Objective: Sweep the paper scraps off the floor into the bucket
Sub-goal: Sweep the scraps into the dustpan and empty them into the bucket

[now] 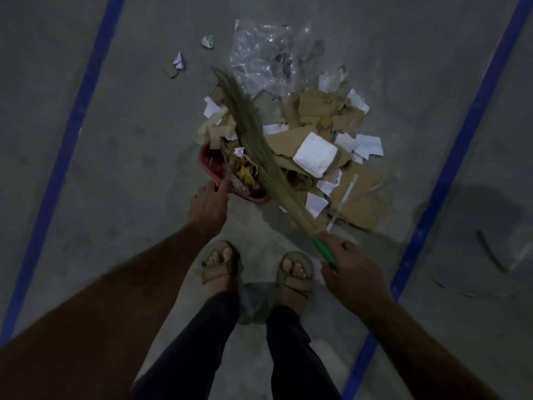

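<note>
A heap of white paper scraps and brown cardboard pieces (323, 131) lies on the grey floor ahead of my feet. A red bucket (212, 166) lies tilted on its side at the heap's left edge, with scraps inside its mouth. My left hand (207, 206) holds the bucket's near rim, fingers on it. My right hand (350, 269) grips the green handle of a grass broom (253, 140). The broom's bristles stretch up and left across the heap and over the bucket's mouth.
A crumpled clear plastic sheet (259, 53) lies beyond the heap. Loose scraps (178, 62) sit apart at upper left. Blue floor lines (83, 102) run along both sides. My sandalled feet (295, 272) stand just behind the heap. A thin stick (490, 251) lies at right.
</note>
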`<state>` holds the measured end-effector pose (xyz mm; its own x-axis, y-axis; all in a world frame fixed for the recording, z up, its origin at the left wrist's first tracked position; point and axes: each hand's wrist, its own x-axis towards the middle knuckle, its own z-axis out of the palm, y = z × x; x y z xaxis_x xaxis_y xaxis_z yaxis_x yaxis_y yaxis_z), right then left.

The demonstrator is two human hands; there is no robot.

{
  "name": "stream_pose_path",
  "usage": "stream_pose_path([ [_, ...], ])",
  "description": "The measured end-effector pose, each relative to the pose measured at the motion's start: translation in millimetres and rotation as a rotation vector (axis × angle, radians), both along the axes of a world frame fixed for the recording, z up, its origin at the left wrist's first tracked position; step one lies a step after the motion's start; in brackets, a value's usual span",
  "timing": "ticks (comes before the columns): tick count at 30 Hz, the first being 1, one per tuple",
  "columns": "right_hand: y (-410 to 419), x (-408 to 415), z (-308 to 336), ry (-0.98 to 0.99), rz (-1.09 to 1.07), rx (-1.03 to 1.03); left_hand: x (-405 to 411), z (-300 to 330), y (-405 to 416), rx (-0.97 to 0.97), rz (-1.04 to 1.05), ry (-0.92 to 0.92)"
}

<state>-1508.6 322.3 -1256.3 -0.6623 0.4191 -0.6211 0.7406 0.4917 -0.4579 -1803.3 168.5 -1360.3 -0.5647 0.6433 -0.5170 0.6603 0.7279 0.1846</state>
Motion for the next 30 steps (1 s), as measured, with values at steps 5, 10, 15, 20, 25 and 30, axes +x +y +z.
stream_pose_path([
  [5,-32.7,13.7,34.3,-0.005,0.014,0.029,28.5,48.1,-15.1,0.012,0.024,0.051],
  [10,-45.4,22.6,122.6,-0.026,-0.026,0.000,54.3,123.4,-27.3,0.038,0.084,0.079],
  [15,-56.8,44.8,216.6,-0.049,0.011,0.068,81.1,230.4,-32.9,0.081,0.141,0.112],
  [20,-79.6,69.4,316.4,-0.063,0.035,0.153,109.1,340.5,-43.5,0.127,0.181,0.175],
  [25,-121.3,101.6,384.4,-0.044,0.024,0.260,136.3,418.6,-75.4,0.176,0.186,0.214],
  [30,-185.6,140.7,440.8,0.057,0.003,0.356,164.5,476.3,-131.7,0.246,0.163,0.256],
])
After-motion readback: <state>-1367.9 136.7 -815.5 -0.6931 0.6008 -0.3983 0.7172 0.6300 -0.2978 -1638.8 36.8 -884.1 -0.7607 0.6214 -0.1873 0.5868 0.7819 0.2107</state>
